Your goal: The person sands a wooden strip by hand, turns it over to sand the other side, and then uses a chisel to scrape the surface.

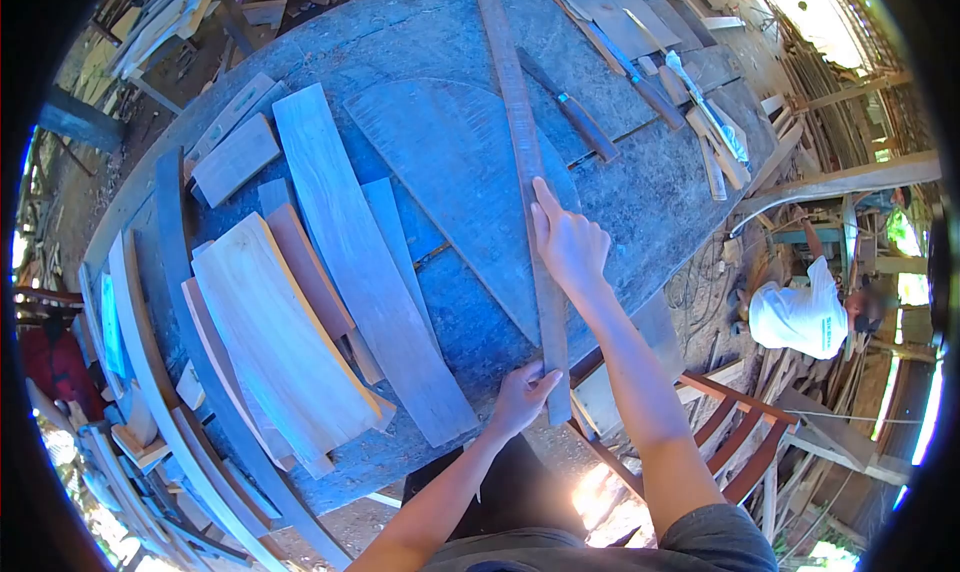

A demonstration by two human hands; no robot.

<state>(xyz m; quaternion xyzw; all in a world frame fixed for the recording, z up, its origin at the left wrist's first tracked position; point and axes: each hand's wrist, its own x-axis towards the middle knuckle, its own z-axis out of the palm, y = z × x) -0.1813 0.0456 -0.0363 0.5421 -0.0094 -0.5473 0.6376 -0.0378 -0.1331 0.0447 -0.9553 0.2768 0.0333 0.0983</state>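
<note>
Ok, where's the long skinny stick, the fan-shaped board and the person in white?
long skinny stick (510,92): head view, its upper stretch.
fan-shaped board (440,162): head view, middle of its face.
person in white (798,317): head view, back of the shirt.

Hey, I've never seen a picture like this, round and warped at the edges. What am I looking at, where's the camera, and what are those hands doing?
This is one picture, from a camera worn on a person's head, looking down at their own bare hands; the wide lens bends the edges. No machine is involved. The workbench holds a fan-shaped wooden panel, several loose planks on the left, and hand tools at the far end. A long wooden strip lies across the panel. The right hand presses flat on it, fingers stretched out; the left hand grips its near end. Another person in a white shirt is off to the right.
</note>
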